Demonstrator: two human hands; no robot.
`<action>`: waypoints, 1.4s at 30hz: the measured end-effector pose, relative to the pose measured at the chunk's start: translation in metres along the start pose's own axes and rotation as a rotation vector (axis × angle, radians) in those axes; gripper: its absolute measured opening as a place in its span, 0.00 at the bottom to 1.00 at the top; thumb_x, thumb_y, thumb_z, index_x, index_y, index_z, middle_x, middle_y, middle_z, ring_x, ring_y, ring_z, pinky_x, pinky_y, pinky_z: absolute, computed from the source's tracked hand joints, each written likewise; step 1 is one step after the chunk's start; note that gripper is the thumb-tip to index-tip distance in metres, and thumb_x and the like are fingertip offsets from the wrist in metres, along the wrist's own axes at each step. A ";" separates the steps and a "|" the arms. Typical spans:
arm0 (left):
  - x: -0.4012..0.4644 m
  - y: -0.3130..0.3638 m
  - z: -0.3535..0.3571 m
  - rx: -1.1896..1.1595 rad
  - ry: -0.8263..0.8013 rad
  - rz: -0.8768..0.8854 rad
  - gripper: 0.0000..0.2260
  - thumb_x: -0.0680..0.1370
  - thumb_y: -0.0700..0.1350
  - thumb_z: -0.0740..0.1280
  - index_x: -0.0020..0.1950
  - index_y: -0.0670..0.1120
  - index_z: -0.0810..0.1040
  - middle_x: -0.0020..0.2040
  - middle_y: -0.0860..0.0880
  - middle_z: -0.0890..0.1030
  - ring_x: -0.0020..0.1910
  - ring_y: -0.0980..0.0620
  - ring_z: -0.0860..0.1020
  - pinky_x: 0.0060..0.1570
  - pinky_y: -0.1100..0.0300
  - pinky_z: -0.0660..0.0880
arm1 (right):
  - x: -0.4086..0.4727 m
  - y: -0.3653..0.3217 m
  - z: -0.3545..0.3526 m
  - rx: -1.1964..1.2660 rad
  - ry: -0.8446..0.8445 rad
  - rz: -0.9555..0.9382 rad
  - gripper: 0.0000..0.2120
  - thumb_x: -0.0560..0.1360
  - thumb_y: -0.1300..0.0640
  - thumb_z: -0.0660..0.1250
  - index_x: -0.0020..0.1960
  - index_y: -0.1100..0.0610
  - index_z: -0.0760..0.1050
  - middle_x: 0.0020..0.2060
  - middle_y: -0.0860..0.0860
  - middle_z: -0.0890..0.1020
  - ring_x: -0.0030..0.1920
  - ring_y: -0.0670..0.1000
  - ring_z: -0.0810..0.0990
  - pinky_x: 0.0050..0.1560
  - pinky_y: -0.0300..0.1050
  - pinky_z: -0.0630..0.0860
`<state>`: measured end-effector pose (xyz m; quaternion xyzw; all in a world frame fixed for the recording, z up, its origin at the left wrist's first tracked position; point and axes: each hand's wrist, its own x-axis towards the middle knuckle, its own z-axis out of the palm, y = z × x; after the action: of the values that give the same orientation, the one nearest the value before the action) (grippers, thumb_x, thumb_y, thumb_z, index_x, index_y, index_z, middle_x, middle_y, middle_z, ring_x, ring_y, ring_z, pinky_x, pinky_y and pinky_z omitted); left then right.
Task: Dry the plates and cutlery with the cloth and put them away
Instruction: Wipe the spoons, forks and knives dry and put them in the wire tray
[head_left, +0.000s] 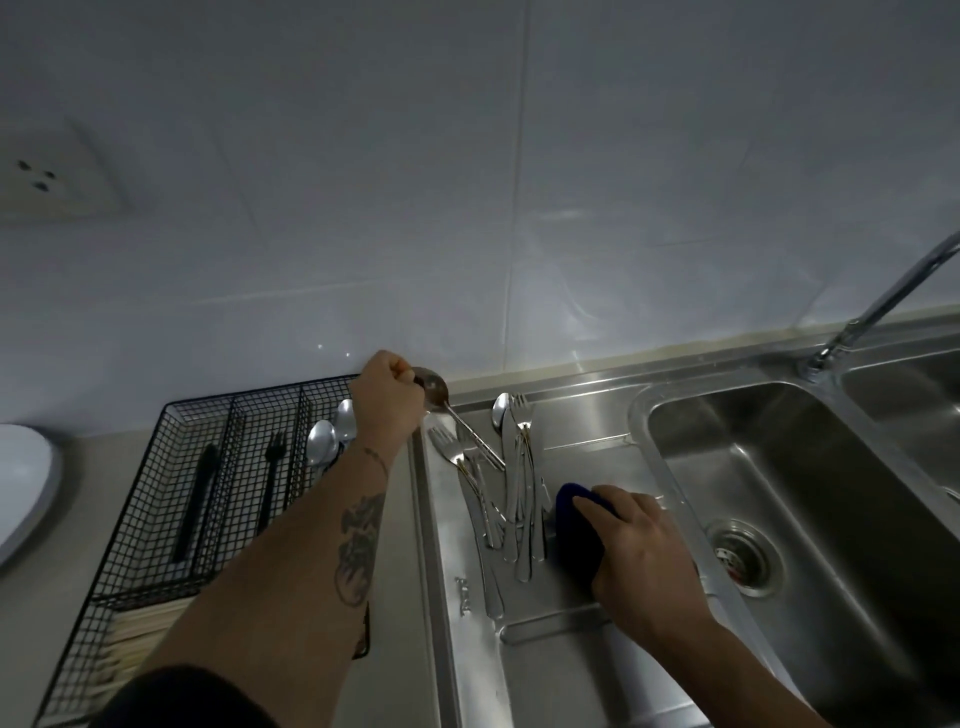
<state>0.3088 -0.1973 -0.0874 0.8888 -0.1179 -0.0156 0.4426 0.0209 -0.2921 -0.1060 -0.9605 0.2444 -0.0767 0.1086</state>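
Head view: left hand (387, 397) grips a spoon (457, 415) by its bowel end, handle slanting down-right toward the cutlery pile (506, 483) on the steel drainboard (582, 654). Its likely home, the wire organizer (171, 525), lies just left, long compartments running away from the person. Right hand (641, 553) presses and holds the blue cloth (574, 514) beside the pile. Sink basin (810, 499), tiled wall (467, 182) beyond.

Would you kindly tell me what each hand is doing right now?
Left hand: holding a spoon.
Right hand: holding the blue cloth.
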 end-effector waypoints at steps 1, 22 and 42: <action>-0.003 0.000 -0.004 -0.010 0.012 0.009 0.05 0.79 0.35 0.64 0.46 0.45 0.75 0.45 0.50 0.78 0.43 0.52 0.77 0.33 0.70 0.66 | -0.002 -0.002 -0.001 -0.003 -0.003 0.000 0.31 0.56 0.63 0.79 0.58 0.56 0.79 0.53 0.53 0.82 0.51 0.57 0.79 0.48 0.53 0.80; -0.181 0.049 -0.071 -0.443 -0.377 -0.263 0.05 0.74 0.35 0.67 0.43 0.39 0.83 0.37 0.42 0.85 0.38 0.45 0.85 0.43 0.51 0.84 | -0.040 -0.081 -0.052 -0.150 0.150 -0.127 0.28 0.59 0.59 0.76 0.59 0.54 0.77 0.58 0.54 0.78 0.54 0.57 0.76 0.53 0.53 0.75; -0.192 0.060 -0.092 -0.511 -0.327 -0.251 0.06 0.74 0.33 0.67 0.43 0.41 0.83 0.37 0.42 0.84 0.33 0.48 0.82 0.43 0.53 0.82 | -0.087 -0.041 -0.089 -0.302 0.151 -0.052 0.30 0.66 0.59 0.72 0.67 0.54 0.70 0.62 0.54 0.75 0.61 0.57 0.72 0.61 0.55 0.70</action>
<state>0.1228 -0.1173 0.0014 0.7424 -0.0690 -0.2417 0.6209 -0.0538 -0.2302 -0.0186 -0.9634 0.2355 -0.1139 -0.0578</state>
